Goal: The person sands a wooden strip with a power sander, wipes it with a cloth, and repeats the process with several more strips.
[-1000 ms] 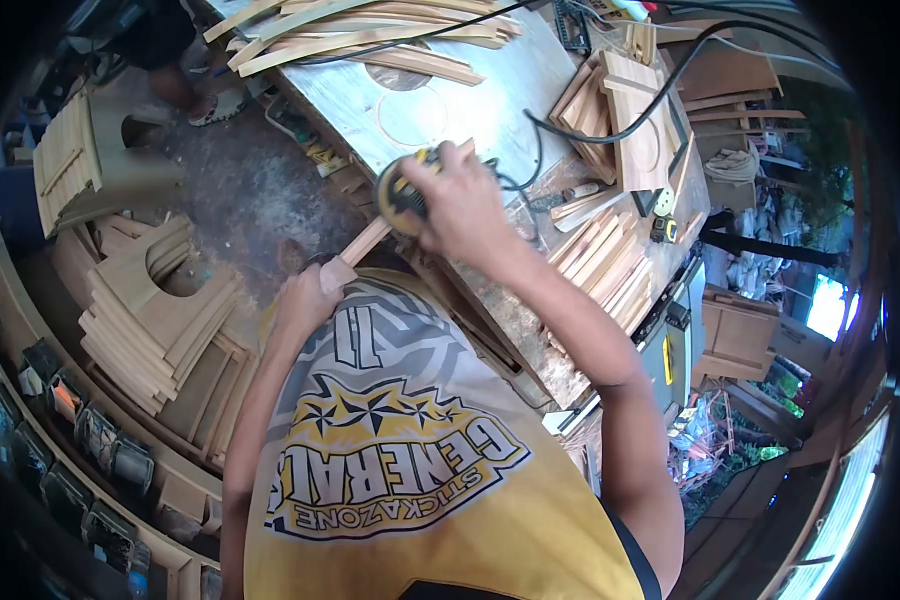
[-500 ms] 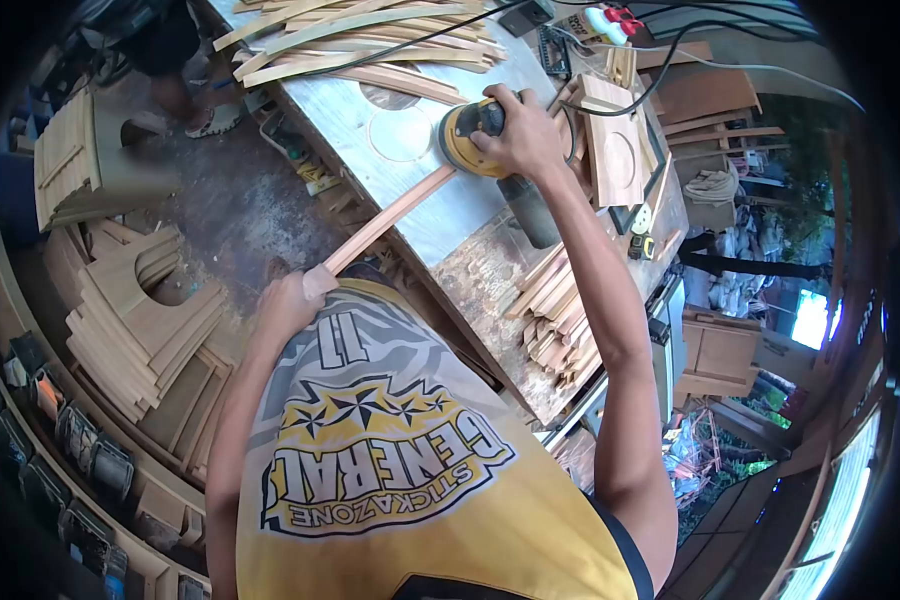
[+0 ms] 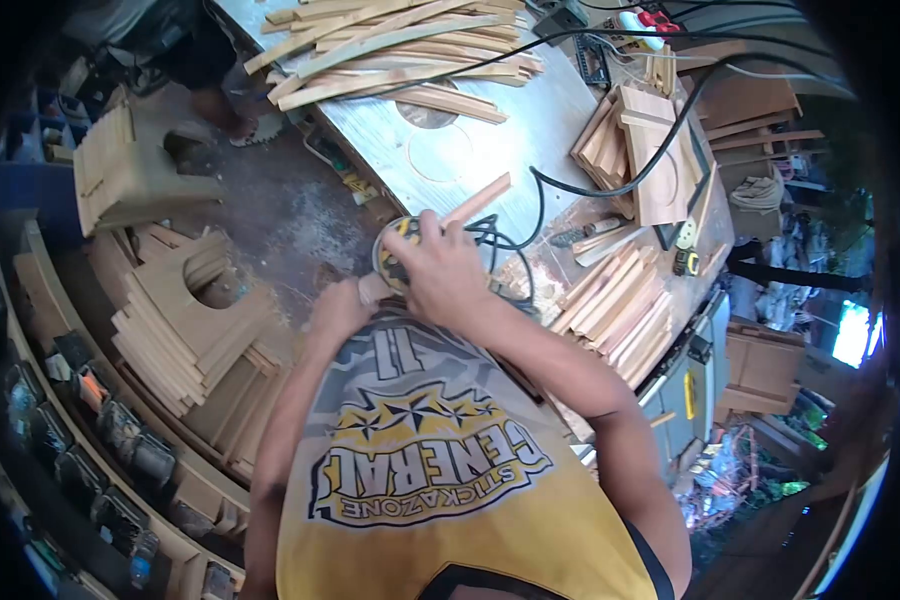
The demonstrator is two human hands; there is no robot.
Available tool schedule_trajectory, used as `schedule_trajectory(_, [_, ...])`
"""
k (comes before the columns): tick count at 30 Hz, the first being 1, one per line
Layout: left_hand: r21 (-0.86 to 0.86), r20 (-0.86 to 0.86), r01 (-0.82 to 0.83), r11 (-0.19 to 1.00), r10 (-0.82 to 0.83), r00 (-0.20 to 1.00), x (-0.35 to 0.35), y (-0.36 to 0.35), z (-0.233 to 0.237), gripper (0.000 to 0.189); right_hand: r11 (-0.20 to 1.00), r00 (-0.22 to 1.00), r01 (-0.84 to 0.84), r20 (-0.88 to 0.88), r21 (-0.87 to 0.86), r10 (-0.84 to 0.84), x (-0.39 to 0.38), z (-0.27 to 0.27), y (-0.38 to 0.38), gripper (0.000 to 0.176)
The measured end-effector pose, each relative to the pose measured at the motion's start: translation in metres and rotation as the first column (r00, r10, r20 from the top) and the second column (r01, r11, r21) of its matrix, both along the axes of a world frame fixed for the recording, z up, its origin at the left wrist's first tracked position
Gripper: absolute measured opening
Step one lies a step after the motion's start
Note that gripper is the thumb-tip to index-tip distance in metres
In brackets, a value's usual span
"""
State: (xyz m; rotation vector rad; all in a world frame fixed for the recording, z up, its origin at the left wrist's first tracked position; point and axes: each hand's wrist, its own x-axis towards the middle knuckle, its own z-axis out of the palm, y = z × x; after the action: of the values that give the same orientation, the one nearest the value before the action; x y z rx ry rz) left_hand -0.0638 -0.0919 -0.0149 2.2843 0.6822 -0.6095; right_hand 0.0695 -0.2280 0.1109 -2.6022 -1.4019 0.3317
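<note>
In the head view, my right hand [image 3: 440,270] is closed over the top of a yellow and black orbital sander [image 3: 383,250]. The sander sits over the near part of a narrow wooden strip [image 3: 478,198], close to my torso. Beyond the sander, the strip's far end shows above the bench. My left hand [image 3: 340,312] grips the strip's near end, just left of the sander; a pale wrap [image 3: 373,288] shows at its fingers. Most of the strip's near part is hidden by the sander and my hands. A black cord [image 3: 542,205] loops beside the sander.
On the workbench [image 3: 540,130] lie a pile of wooden strips [image 3: 400,45] at the back and another stack [image 3: 620,310] at the right. Wooden boards [image 3: 655,160] and a tape measure [image 3: 686,262] are farther right. Curved wooden pieces [image 3: 185,320] stand left. Another person's foot [image 3: 235,122] shows beyond.
My right hand has drawn the sander along the strip, from over the bench back toward my torso and left hand. My left hand still holds the near end. The view has shifted slightly.
</note>
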Motion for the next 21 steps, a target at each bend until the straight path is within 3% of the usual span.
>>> schedule_trajectory(2, [-0.039, -0.061, -0.030, 0.999, 0.027, 0.998, -0.002, -0.006, 0.006, 0.042, 0.999, 0.999, 0.049, 0.004, 0.024, -0.049, 0.024, 0.000, -0.008, 0.064])
schedule_trajectory(5, [-0.026, -0.045, -0.005, 1.000, 0.004, 0.999, -0.011, 0.000, 0.011, 0.041, 0.982, 0.982, 0.180, 0.067, -0.049, -0.176, 0.080, -0.003, -0.026, 0.066])
schedule_trajectory(10, [-0.011, 0.050, -0.011, 1.000, 0.012, 0.999, -0.043, 0.032, 0.017, 0.037, 0.962, 0.959, 0.274, 0.080, -0.007, -0.273, 0.153, 0.003, -0.077, 0.064])
schedule_trajectory(12, [0.057, -0.073, -0.105, 0.993, 0.109, 0.991, -0.061, 0.054, 0.058, 0.037, 0.961, 0.956, 0.277, 0.096, 0.021, -0.278, 0.171, -0.009, -0.094, 0.063])
schedule_trajectory(14, [0.216, -0.025, -0.096, 0.972, 0.104, 0.994, -0.114, 0.092, 0.061, 0.039, 0.946, 0.950, 0.286, 0.084, 0.152, -0.301, 0.182, -0.026, -0.104, 0.054])
schedule_trajectory(16, [0.253, -0.012, -0.277, 0.927, 0.289, 0.957, -0.160, 0.128, 0.055, 0.034, 0.926, 0.935, 0.335, 0.058, 0.174, -0.349, 0.185, -0.024, -0.106, 0.057])
schedule_trajectory(17, [0.274, -0.007, -0.262, 0.925, 0.274, 0.962, -0.146, 0.135, 0.071, 0.034, 0.923, 0.930, 0.351, 0.059, 0.156, -0.364, 0.183, -0.023, -0.105, 0.059])
schedule_trajectory(19, [0.189, 0.218, -0.437, 0.880, 0.396, 0.892, -0.108, 0.139, 0.111, 0.030, 0.913, 0.918, 0.378, 0.069, 0.153, -0.392, 0.179, -0.021, -0.104, 0.060])
schedule_trajectory(21, [0.225, 0.231, -0.409, 0.884, 0.359, 0.904, -0.039, 0.155, 0.133, 0.029, 0.904, 0.906, 0.417, 0.036, 0.098, -0.422, 0.176, -0.020, -0.100, 0.063])
